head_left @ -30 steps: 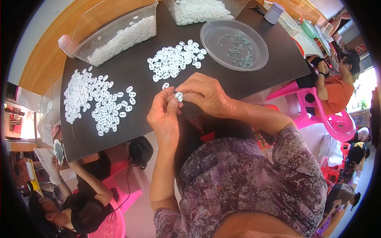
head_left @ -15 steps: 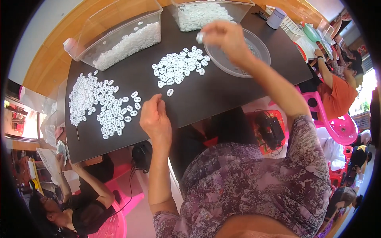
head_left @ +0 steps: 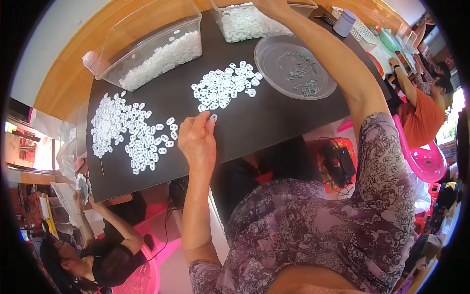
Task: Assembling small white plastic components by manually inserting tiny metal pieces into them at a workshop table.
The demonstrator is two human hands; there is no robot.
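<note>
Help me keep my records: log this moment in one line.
left hand: at loose white piece; right hand: at right tub, partly cropped; table: round tray, grey-green bits

Left forearm (head_left: 198, 215) points straight ahead, left hand (head_left: 197, 139) curled, its back showing; right arm (head_left: 338, 63) stretches far forward and leftward, right hand (head_left: 272, 6) cropped.

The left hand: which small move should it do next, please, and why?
Probably it should pinch the loose white piece: this lies right by the tips of the left hand, just apart from the pile, while the right hand is up at the far box, partly out of view.
</note>
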